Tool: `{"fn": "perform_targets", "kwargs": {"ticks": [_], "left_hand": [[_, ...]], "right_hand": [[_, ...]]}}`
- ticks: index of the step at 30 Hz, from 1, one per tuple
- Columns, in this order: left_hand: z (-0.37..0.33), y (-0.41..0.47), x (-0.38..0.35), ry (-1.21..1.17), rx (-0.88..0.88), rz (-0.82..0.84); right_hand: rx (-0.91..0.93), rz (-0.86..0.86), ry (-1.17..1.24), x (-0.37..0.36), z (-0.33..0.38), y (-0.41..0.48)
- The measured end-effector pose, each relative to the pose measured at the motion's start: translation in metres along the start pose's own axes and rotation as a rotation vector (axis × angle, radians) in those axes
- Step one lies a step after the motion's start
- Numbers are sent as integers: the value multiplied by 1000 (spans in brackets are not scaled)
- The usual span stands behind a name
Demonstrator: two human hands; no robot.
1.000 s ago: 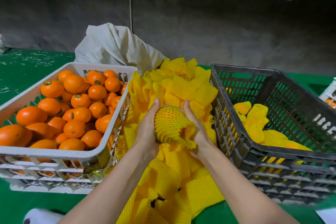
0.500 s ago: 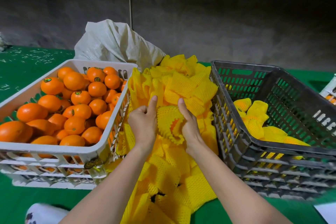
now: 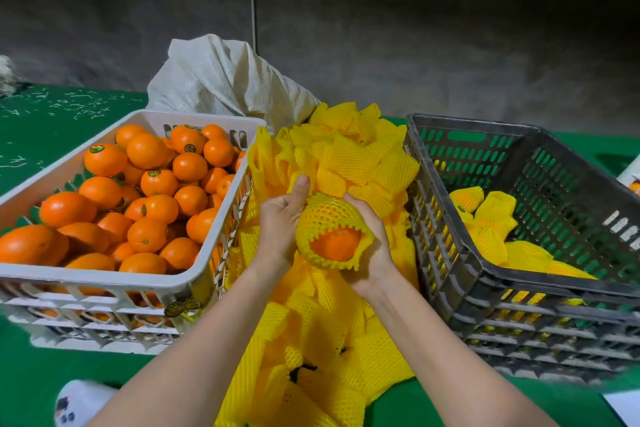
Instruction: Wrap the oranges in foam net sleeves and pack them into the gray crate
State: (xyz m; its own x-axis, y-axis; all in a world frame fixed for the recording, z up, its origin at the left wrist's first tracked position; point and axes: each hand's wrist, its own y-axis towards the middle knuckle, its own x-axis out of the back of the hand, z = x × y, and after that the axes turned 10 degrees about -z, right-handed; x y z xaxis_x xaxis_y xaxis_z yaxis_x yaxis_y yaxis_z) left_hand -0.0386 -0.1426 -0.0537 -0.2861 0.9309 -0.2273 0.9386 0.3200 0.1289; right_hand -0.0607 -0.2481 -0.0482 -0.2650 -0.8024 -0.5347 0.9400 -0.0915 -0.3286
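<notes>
- The orange (image 3: 334,246) sits inside a net sleeve (image 3: 325,215), held between both hands above the pile of spare sleeves (image 3: 346,156); it is between the white crate (image 3: 86,279) and the gray crate (image 3: 540,274), and not yet in the gray one.
- The left hand (image 3: 280,229) grips the sleeved orange from the left, thumb pointing up; the right hand (image 3: 374,246) cups it from below and the right, fingers curled round it.
- Half a second ago the sleeve's frilled end flopped over and hid the fruit; now the open mouth faces the person and bare orange skin shows in it.
- That suggests the sleeve is drawn well over the fruit but still open at the near end; the wrap looks nearly done.
- A few wrapped oranges (image 3: 491,218) lie in the gray crate; the white crate holds many bare oranges (image 3: 145,184); most of the job remains.
</notes>
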Motion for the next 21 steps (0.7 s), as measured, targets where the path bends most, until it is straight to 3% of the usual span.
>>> {"fn": "perform_targets", "kwargs": {"ticks": [2,4,6,8,12,17,21], "left_hand": [[-2,1,1,9,107,14],[-9,-1,2,4,362,125],[-11,-4,5,-22,585,262],[-13,-6,5,-73,678,342],[-11,-7,1,-86,687,413],[-13,-11,0,-76,620,499],[-13,-14,-3,20,526,395]], "right_hand": [[36,-4,-30,2,0,2],[84,-26,-84,1,4,2],[205,-84,-176,3,8,5],[366,-91,-294,7,9,9],[468,-51,-343,11,8,10],[452,-184,-346,7,11,9],[477,-191,-380,6,8,7]]}}
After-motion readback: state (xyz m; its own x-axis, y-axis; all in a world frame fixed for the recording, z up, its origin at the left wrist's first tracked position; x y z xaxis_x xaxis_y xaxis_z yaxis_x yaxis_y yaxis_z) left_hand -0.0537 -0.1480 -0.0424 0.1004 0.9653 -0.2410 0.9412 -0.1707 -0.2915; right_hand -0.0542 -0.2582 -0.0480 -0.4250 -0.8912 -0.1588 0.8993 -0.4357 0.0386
